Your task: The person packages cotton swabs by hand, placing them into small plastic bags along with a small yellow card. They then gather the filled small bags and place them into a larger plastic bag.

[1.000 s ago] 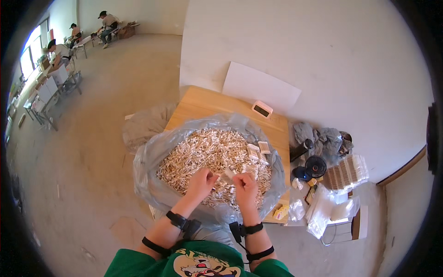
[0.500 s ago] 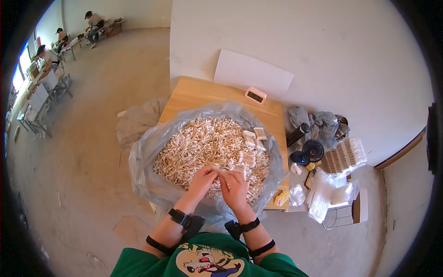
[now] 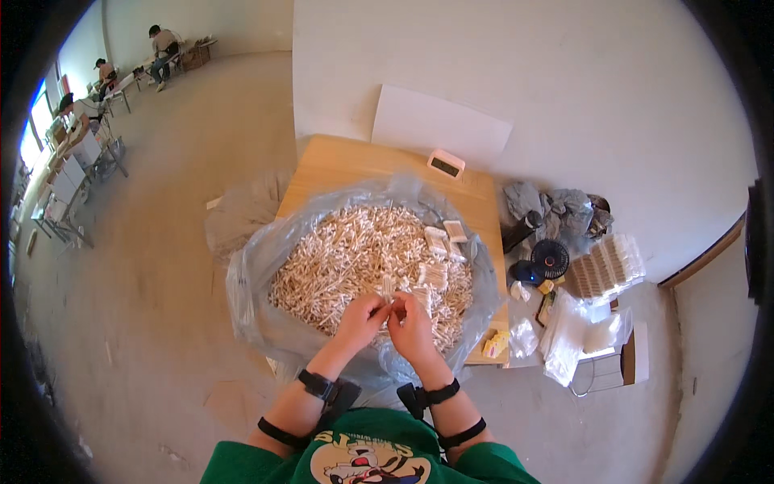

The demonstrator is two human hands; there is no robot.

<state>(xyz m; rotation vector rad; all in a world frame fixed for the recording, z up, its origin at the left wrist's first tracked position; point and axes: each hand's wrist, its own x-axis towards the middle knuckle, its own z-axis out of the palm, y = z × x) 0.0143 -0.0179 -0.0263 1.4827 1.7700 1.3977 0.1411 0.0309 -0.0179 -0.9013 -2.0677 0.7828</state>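
Where the concrete floor (image 3: 185,145) met the pale wall (image 3: 524,73), a wooden table (image 3: 339,161) stood with its far edge just beside a white sheet (image 3: 439,125) leaning on that wall. Most of the tabletop was covered by a large clear plastic bag (image 3: 250,282) spread open, and in it lay a wide heap of small pale sticks (image 3: 355,250), with a few tied bundles (image 3: 443,238) resting on the heap's far right part. A small white clock-like device (image 3: 446,164) sat on the bare wood at the far right of the table. On the floor to the right were grey cloth (image 3: 556,206), a black fan (image 3: 551,260), a rack of pale sticks (image 3: 605,266), and crumpled clear bags (image 3: 576,335); a small yellow item (image 3: 493,344) lay at the table's near right corner. Far left, several people sat at desks (image 3: 105,89), well apart from the table. At the near edge of the heap the 2 hands met: the left hand (image 3: 363,310) had its fingers curled and pinched on a small bunch of sticks (image 3: 389,288), and the right hand (image 3: 411,319) was closed on the same bunch from the other side, the sticks standing up between the fingertips. Black bands ringed both wrists.
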